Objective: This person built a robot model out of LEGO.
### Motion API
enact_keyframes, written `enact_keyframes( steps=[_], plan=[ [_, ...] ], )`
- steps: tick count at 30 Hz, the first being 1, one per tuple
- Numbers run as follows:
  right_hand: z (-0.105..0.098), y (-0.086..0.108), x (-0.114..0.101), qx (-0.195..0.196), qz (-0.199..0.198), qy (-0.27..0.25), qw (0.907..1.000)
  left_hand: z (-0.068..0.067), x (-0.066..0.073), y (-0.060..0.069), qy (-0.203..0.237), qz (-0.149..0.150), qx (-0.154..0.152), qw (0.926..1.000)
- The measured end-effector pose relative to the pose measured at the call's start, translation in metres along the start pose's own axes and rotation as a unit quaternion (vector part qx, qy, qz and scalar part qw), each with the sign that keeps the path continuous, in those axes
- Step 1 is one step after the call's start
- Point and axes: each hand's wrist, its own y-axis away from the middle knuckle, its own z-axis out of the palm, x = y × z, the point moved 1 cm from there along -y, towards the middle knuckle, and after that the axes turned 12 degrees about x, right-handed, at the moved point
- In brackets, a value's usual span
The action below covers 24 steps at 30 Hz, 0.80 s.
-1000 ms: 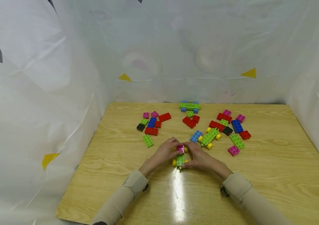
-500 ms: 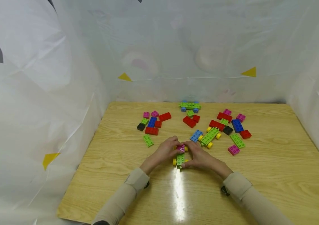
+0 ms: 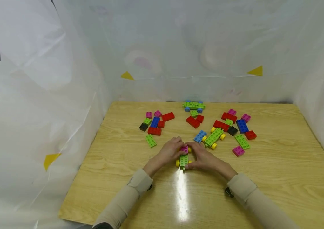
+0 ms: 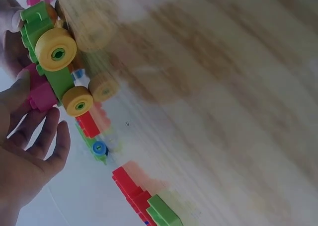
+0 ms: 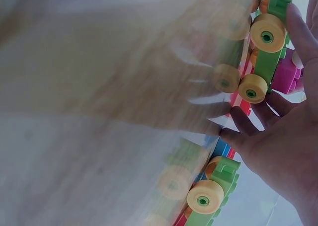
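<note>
A green toy car base [image 3: 183,160] with yellow wheels stands on the table in front of the person. On its far end sits a pink brick [image 3: 184,149], also visible on the studs in the left wrist view. The left hand [image 3: 169,151] pinches this pink brick [image 4: 41,94] between thumb and fingers from the left. From the right, the right hand [image 3: 205,158] grips the car base [image 5: 267,63], thumb at its near end and fingers toward its far end. The hands partly cover the wheels.
Right of the hands stands another green car base [image 3: 214,137] with yellow wheels, beside a blue brick [image 3: 200,136]. A blue-wheeled car base [image 3: 194,105] is at the back. Several loose bricks lie left, including a green plate [image 3: 151,141]; more lie right, including a pink brick [image 3: 238,151].
The head view has shifted slightly, so everything on the table appears a little higher. Both hands keep the same hold on the pink brick and the car base.
</note>
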Motion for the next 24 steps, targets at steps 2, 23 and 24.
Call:
enact_keyframes(
  steps=[2,23,24],
  plan=[
    [-0.0003,-0.0003,-0.0005,-0.003,0.003,-0.001,1.0,-0.0015,0.0006,-0.0007,0.004,-0.006,-0.007,1.0],
    [-0.0007,-0.001,0.0012,-0.004,-0.002,0.001,1.0,-0.0046,0.0064,-0.0006,0.048,-0.082,-0.039,0.9947],
    [-0.0007,-0.0009,0.0013,-0.002,-0.005,0.0,1.0,-0.0047,0.0064,0.0,0.05,-0.082,-0.038,0.9947]
  ],
)
